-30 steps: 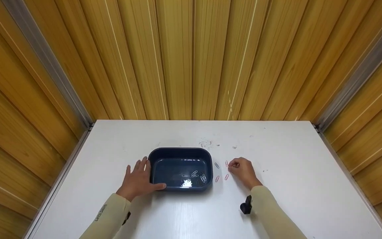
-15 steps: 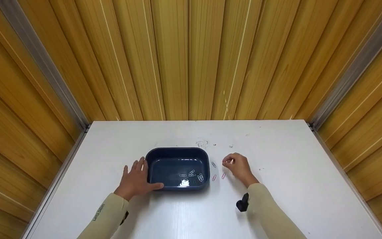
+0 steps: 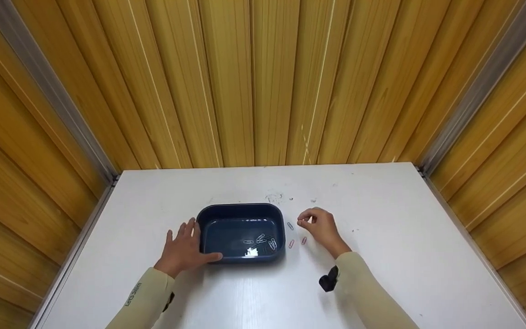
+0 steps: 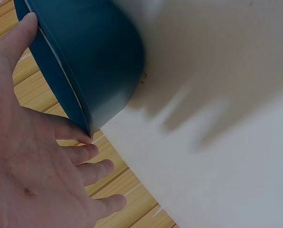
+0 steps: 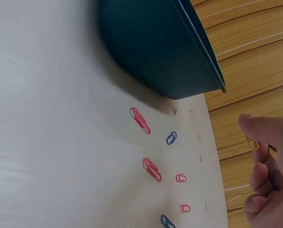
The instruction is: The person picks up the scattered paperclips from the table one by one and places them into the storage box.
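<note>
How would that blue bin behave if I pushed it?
The bin would probably slide rather than tip, since it sits low and wide on the table. Its smooth walls look stiff, so it should likely keep its shape. The clips lying inside may shift about.

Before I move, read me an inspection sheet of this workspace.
Surface: flat white tabletop, small dark scuffs.
Job's things: dark blue rounded rectangular box holding pale wire paper clips; pinkish-red wire paper clips and blue wire paper clips lie loose beside it.
Clutter: nothing seen.
Hands: left hand touches the box; right hand pinches a yellow wire paper clip.
Cables: nothing seen.
Surroundings: yellow-brown wood-patterned panels, grey corner posts.
</note>
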The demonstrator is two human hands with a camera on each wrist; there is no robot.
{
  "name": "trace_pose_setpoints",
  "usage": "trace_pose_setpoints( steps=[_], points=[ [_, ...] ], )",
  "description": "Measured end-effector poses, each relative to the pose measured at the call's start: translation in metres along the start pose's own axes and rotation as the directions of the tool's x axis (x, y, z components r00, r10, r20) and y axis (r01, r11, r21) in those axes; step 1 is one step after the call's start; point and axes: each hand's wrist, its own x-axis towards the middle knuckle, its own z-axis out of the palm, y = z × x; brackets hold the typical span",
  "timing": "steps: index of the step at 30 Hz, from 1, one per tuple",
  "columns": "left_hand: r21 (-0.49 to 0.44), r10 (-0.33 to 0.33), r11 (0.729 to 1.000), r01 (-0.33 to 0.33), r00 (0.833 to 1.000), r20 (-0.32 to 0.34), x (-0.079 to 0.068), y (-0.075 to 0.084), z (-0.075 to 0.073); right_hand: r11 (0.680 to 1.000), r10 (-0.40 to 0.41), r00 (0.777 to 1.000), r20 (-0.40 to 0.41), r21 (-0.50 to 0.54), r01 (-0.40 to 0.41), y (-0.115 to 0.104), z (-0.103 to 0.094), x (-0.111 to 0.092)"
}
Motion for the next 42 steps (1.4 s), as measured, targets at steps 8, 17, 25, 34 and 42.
trace_pose_setpoints(
  steps=[8, 17, 25, 34, 42],
  points=[
    [-0.003, -0.028, 1.0, 0.028, 1.0, 0.012, -0.004, -0.005, -0.004, 0.995, -0.068, 0.998, 0.013, 0.074, 0.067, -0.018, 0.009, -0.001],
    [-0.001, -0.041, 0.999, 0.041, 0.999, 0.013, -0.009, -0.008, -0.004, 0.989, -0.102, 0.994, 0.04, 0.113, 0.097, -0.027, 0.021, -0.001],
    [-0.008, -0.037, 0.999, 0.037, 0.999, 0.016, -0.008, -0.006, -0.005, 0.986, -0.125, 0.991, 0.045, 0.113, 0.119, -0.029, 0.027, -0.005],
    [-0.015, -0.026, 1.0, 0.026, 0.999, 0.02, -0.004, -0.005, -0.004, 0.987, -0.11, 0.992, 0.063, 0.127, 0.101, -0.034, 0.032, -0.006],
    [-0.007, -0.025, 1.0, 0.025, 0.999, 0.025, -0.003, -0.003, -0.002, 0.981, -0.107, 0.991, 0.078, 0.168, 0.093, -0.039, 0.039, -0.009]
  ],
)
